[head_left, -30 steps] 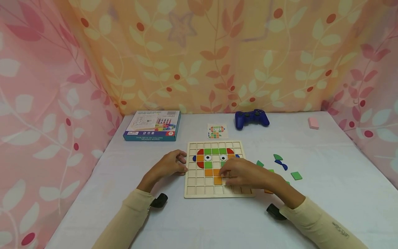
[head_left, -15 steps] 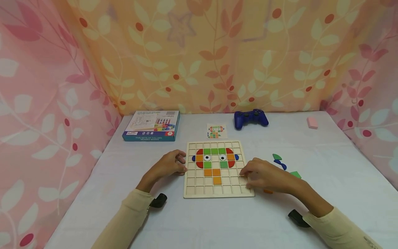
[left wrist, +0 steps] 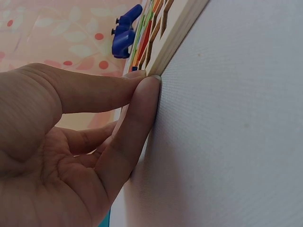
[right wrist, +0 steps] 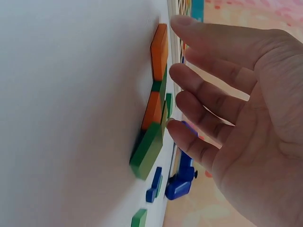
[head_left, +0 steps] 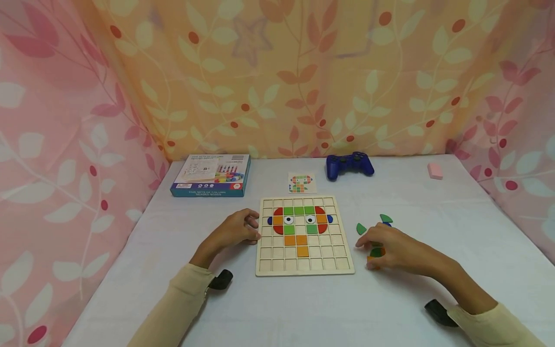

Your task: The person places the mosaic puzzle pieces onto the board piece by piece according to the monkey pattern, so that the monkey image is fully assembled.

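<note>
The wooden grid board (head_left: 327,264) lies flat, bearing a face of red, green, orange, blue and eye tiles. My left hand (head_left: 234,229) pinches its left edge; in the left wrist view thumb and fingertip (left wrist: 152,85) meet at the rim. To the right of the board, my right hand (head_left: 401,248) hovers over loose pieces with fingers spread and nothing between them. Beneath it lie orange tiles (right wrist: 160,54) and a green tile (right wrist: 147,151), partly covered in the head view. A green quarter-circle (head_left: 361,229) sits just beyond the fingertips.
A picture card (head_left: 302,183) with a similar figure lies behind the board, beside a blue game controller (head_left: 350,165). A flat boxed set (head_left: 211,175) rests at the back left, a pink block (head_left: 435,171) at the back right. Patterned cloth surrounds the table.
My right hand has moved off the board to the right, over the loose pieces, uncovering the tiles on the board. The left hand has stayed at the board's edge.
</note>
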Demonstrator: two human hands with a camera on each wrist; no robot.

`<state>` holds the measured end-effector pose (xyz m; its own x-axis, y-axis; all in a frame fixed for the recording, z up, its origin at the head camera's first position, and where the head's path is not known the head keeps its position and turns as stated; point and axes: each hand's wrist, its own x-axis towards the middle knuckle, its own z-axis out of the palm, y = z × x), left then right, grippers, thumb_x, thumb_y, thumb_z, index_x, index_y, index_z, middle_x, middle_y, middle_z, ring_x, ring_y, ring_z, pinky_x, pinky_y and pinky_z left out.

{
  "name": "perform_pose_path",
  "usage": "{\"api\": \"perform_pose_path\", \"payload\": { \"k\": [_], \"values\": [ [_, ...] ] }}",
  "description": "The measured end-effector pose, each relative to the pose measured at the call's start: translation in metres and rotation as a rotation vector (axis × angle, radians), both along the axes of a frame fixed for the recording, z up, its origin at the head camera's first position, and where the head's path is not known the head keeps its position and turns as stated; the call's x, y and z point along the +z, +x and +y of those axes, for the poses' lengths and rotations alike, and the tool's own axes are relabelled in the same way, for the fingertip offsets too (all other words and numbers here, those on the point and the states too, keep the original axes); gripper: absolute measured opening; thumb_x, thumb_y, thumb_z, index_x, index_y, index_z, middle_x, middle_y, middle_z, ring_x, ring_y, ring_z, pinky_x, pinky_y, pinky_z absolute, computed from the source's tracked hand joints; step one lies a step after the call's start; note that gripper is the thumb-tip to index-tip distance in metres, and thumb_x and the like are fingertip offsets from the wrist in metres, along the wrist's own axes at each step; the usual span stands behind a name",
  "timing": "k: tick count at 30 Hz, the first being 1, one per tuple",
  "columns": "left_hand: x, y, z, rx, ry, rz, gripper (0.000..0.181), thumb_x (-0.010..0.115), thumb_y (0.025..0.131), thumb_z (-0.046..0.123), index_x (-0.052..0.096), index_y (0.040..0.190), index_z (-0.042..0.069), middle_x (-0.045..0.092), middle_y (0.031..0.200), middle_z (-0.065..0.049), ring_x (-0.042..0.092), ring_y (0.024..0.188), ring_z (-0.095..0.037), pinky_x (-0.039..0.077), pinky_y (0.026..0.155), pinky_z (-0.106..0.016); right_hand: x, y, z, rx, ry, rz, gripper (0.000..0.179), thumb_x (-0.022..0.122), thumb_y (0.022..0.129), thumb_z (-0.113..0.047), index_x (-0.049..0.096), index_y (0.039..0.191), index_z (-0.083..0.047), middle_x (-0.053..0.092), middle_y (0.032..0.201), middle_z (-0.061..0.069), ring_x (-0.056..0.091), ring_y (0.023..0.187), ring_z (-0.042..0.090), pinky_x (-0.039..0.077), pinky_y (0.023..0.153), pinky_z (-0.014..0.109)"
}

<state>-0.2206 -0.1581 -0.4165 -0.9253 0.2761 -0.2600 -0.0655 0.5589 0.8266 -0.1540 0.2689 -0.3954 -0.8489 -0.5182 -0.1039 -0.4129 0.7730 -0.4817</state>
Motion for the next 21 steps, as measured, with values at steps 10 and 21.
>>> {"api": "perform_pose_path", "payload": {
  "k": [10,21],
  "values": [
    [0.000,0.000,0.000,-0.002,0.007,0.004,0.058,0.080,0.090,0.003,0.056,0.143,-0.001,0.063,0.117,-0.015,0.068,0.091,-0.022,0.065,0.082,-0.031,0.000,0.006,0.011,0.023,0.039,-0.015,0.039,0.088,0.085,-0.042,0.076,0.119,-0.027,0.068,0.111,-0.019,0.055,0.106,0.009,0.056,0.094,0.032],
    [0.001,0.000,0.001,0.007,-0.003,0.004,0.059,0.081,0.090,0.005,0.056,0.143,0.000,0.063,0.117,-0.014,0.067,0.092,-0.022,0.064,0.084,-0.030,0.002,0.005,0.016,0.030,0.066,-0.014,0.034,0.089,0.086,-0.035,0.077,0.117,-0.028,0.070,0.113,-0.019,0.055,0.106,0.010,0.056,0.093,0.033]
  ]
}}
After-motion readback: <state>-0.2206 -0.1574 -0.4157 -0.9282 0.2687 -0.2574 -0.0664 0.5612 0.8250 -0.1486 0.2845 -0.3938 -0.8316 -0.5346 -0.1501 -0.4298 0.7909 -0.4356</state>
